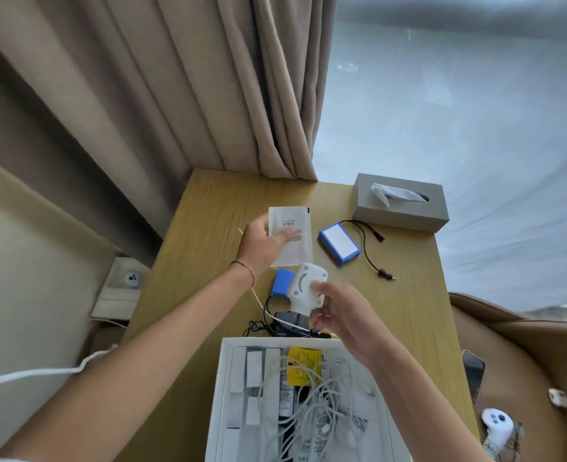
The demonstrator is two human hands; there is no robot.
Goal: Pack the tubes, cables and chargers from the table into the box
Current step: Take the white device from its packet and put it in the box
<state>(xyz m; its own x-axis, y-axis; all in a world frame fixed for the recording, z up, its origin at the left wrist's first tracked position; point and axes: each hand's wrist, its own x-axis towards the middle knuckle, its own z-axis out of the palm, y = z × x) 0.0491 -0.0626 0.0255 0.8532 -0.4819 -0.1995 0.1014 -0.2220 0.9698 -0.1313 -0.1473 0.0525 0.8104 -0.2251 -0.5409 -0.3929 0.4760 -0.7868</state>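
Observation:
My left hand (258,243) grips a flat white sachet (292,235) above the middle of the wooden table (408,311). My right hand (338,315) holds a white charger block (307,288) just beyond the white box (223,378). The box at the near edge holds white tubes, a yellow packet (303,365) and tangled white cables (312,405). A blue battery pack with a black cable (338,243) lies to the right. A second blue pack (282,283) and a black charger with black cables (287,323) lie under my hands.
A grey tissue box (400,201) stands at the table's far right corner. Beige curtains (175,78) hang behind. A brown seat on the right carries a white controller (497,423) and a dark phone (473,371). A wall socket (131,278) sits left.

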